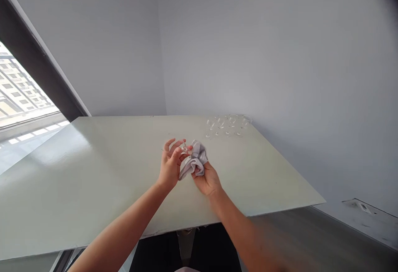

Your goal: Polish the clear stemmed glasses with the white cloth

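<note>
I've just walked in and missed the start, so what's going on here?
A person is holding a clear glass in the left hand and a bunched grey cloth in the right hand. The two hands are close together above the table, with the cloth right up by the glass and seemingly touching it. More clear glasses stand grouped near the table's far right corner.

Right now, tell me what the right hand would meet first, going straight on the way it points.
Past the crumpled pale grey cloth it holds, the right hand would probably first meet the left hand or the clear glass object held there; one view leaves depth unclear.
</note>
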